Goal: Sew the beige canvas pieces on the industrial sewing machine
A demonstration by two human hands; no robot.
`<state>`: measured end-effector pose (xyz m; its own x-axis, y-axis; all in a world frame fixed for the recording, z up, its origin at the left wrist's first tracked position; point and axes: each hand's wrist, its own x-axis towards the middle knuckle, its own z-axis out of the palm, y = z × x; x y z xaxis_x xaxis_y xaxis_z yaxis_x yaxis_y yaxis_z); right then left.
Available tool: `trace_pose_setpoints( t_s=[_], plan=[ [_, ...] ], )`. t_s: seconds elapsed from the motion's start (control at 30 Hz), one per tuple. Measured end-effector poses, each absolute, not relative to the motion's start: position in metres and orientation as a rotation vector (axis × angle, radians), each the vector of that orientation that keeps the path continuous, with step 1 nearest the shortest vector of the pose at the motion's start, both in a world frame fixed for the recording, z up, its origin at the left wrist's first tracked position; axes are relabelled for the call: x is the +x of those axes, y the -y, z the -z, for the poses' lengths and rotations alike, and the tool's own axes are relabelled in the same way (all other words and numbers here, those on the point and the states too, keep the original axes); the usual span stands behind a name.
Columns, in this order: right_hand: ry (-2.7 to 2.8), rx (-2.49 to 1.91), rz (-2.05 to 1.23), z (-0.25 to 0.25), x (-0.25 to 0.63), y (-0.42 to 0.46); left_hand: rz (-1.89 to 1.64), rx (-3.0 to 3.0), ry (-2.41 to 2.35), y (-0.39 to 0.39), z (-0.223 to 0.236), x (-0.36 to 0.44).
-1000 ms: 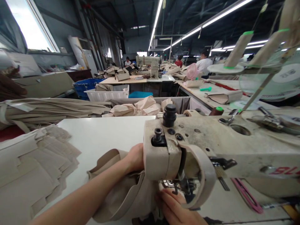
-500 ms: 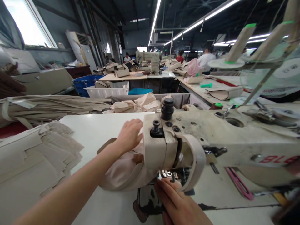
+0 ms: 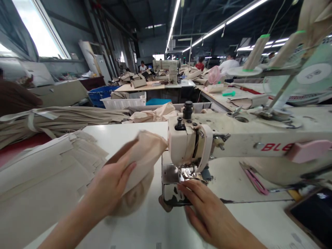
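Right now the left hand (image 3: 111, 186) grasps a beige fabric piece (image 3: 145, 155), thumb on the near face, and holds it over the white bench (image 3: 140, 228) to the left of the sewing machine (image 3: 183, 141). The lower part of the fabric piece is blurred, and its far corner appears just beside the machine's head; whether the two touch cannot be told. The right hand (image 3: 204, 207) is palm down with fingers loosely extended, grasping nothing that shows, its fingertips at the worn plate (image 3: 171, 192) just in front of the metal presser foot (image 3: 188, 172). Whether those fingertips press on the plate is unclear. Left of the fabric piece lies a fanned stack of pale flat pieces (image 3: 46, 180), with a tied bundle of beige strips (image 3: 70, 119) behind it. On the machine's bed, right of the foot, rest pink-handled snips (image 3: 255, 180); above them a pink block (image 3: 310, 152) sits against the arm, partly covering red lettering. Two beige thread cones (image 3: 258, 52) with green tips stand at upper right. Past the bench are a white crate (image 3: 124, 101) and a blue crate (image 3: 101, 95).
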<state>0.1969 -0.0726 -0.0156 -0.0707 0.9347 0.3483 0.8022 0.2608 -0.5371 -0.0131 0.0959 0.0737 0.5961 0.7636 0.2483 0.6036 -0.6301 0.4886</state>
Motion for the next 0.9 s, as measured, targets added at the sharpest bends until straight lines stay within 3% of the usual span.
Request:
trace_pose_setpoints(
  t_s=[0.1,0.23,0.4,0.53,0.67,0.73,0.8,0.9],
  plan=[
    [1.311,-1.355,-0.620,0.017,0.165,0.065,-0.831,2.195,-0.989,-0.086,-0.096,-0.021],
    [0.778,-1.119,-1.097,0.019,0.130,0.050,-0.990,1.914,-0.946,-0.068,-0.093,-0.022],
    [0.605,-1.138,-1.190,0.012,0.126,0.060,-1.240,1.565,-1.022,-0.077,-0.078,-0.019],
    [0.260,-0.689,-1.374,-0.019,0.121,0.067,-1.052,1.387,-1.172,-0.103,-0.058,-0.020],
    [0.347,-0.672,-1.304,-0.032,0.128,0.064,-1.189,1.973,-1.364,-0.093,-0.039,-0.024],
    [0.454,-0.719,-1.233,-0.023,0.135,0.062,-1.215,2.381,-1.101,-0.066,-0.035,-0.019],
    [0.576,-0.753,-1.173,-0.010,0.137,0.061,-1.134,2.410,-0.750,-0.037,-0.034,-0.007],
    [0.607,-0.876,-1.059,0.005,0.129,0.061,-1.186,2.283,-0.683,-0.011,-0.033,0.012]
  ],
)
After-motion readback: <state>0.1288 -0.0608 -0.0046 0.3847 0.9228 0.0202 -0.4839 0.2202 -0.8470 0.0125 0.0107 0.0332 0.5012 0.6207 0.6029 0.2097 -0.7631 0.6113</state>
